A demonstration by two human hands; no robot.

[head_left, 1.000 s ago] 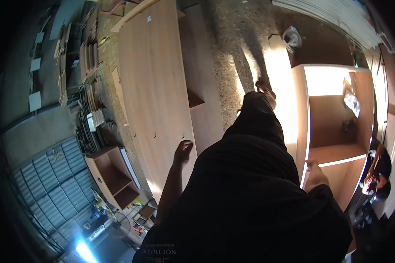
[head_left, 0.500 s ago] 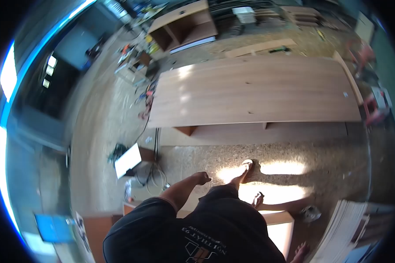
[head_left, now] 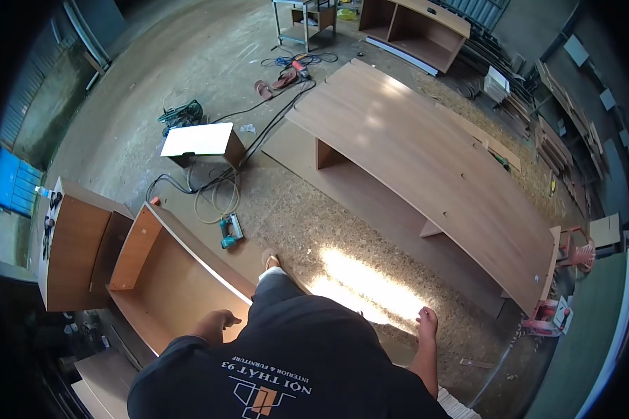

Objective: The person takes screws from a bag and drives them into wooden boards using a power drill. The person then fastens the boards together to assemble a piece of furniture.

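My left hand [head_left: 223, 320] hangs beside my body, over the open wooden cabinet frame [head_left: 131, 260] at the lower left. Its fingers look loosely apart, and no object shows in it. On the other side, my right hand [head_left: 427, 320] is above the sunlit floor [head_left: 370, 286], its fingers curled in and nothing visible between them. A teal nail gun [head_left: 229, 233] with a hose lies on the floor ahead of my left hand. The long wood-panelled cabinet [head_left: 426, 164] lies flat ahead of my right hand.
A small box with a white top [head_left: 197, 140] stands among black cables [head_left: 258, 143]. Sandals [head_left: 284, 79] lie farther off. A tall cabinet [head_left: 77, 251] stands at the left, a two-compartment cabinet [head_left: 416, 35] at the back, and a red stand [head_left: 546, 318] at the right.
The view has swung round, bringing the cabinet frame to the left and the long cabinet to the right. Both of my hands now show, and the nail gun has come into view.
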